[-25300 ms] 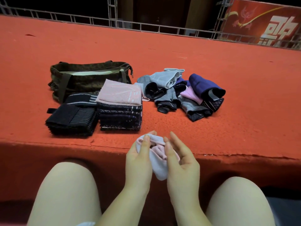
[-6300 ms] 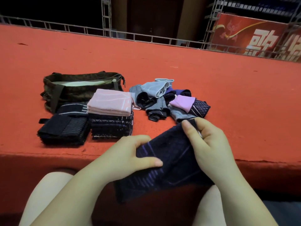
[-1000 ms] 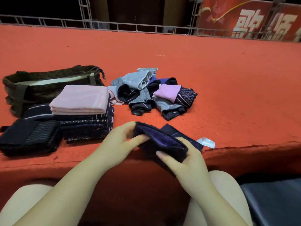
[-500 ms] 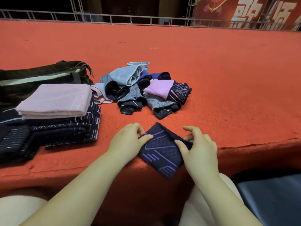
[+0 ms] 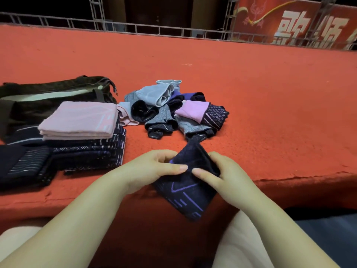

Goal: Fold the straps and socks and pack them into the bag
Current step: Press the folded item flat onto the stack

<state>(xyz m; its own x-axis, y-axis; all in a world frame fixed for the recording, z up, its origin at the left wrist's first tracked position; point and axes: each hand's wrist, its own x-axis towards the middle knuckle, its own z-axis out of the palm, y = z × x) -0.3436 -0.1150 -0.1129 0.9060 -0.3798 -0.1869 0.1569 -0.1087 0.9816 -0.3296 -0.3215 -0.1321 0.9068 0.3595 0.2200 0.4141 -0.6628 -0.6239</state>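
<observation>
head | my left hand [image 5: 152, 169] and right hand [image 5: 225, 176] pinch the sock [image 5: 190, 188] | soft, limp; hold folded edge, 12 o'clock

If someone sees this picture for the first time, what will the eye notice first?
First, both hands, the left hand and the right hand, pinching a folded dark sock with purple lines at the near edge of the red carpet. Next, the loose sock pile in the middle, then the neat stack with a pink top at left, before the bag.
</observation>
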